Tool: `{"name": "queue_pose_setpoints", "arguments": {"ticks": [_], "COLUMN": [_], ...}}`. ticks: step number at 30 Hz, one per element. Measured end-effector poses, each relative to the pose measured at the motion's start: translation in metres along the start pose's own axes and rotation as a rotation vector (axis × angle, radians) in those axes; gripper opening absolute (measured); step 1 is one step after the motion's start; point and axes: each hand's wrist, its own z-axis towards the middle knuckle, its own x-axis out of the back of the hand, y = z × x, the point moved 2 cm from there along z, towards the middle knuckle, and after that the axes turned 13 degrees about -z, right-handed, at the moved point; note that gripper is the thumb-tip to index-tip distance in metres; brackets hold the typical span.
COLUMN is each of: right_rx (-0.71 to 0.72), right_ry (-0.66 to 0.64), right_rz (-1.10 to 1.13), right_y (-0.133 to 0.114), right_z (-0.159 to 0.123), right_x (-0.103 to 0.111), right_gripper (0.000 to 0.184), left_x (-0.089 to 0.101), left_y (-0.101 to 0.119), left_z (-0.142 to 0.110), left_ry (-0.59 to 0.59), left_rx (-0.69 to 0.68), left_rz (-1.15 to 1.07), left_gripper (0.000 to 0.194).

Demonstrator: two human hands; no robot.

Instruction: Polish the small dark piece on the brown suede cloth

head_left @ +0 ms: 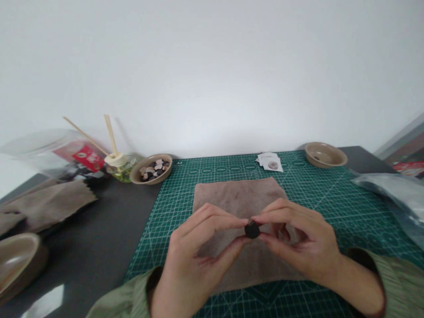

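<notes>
A small dark round piece (252, 229), black with a brownish upper edge, is held up between my two hands. My left hand (202, 251) pinches its left side with thumb and forefinger. On the right side, the thumb and forefinger of my right hand (301, 238) close on the same piece. Its exact kind is too small to tell. Below both hands a brown cloth (238, 194) lies flat on a green cutting mat (179, 198); the hands cover part of the cloth.
A bowl (134, 175) of dark and pale pieces stands back left, beside a reed diffuser (121, 165) and a plastic jar (62, 150). Small picture cards (273, 163) and another bowl (334, 159) lie back right. A plastic bag (397, 190) is at right, a bowl (36, 251) at left.
</notes>
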Motion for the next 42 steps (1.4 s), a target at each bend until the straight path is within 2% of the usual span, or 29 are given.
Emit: {"name": "queue_pose_setpoints", "arguments": {"ticks": [13,20,37,39,42], "right_rx": [-0.029,-0.025,-0.019,-0.044,-0.165], "right_ry": [0.013,0.019,-0.072,-0.084,-0.106], "right_rz": [0.004,-0.013,-0.005,-0.013,-0.05], "right_y": [-0.001,-0.002,0.003,0.004,0.006], "right_z": [0.0,0.001,0.002,0.002,0.001], "right_x": [0.001,0.0,-0.006,-0.007,-0.008], "right_gripper": [0.027,0.021,0.012,0.013,0.015], "left_x": [0.0,0.0,-0.003,-0.004,-0.004], "left_y": [0.001,0.002,0.003,0.001,-0.006], "left_z": [0.002,0.001,0.004,0.003,0.002], "left_ry": [0.004,-0.01,-0.03,-0.031,-0.039], "left_rx": [0.013,0.014,0.032,0.042,0.06], "left_rz": [0.003,0.017,0.021,0.045,0.095], "left_gripper": [0.027,0.028,0.031,0.033,0.039]}}
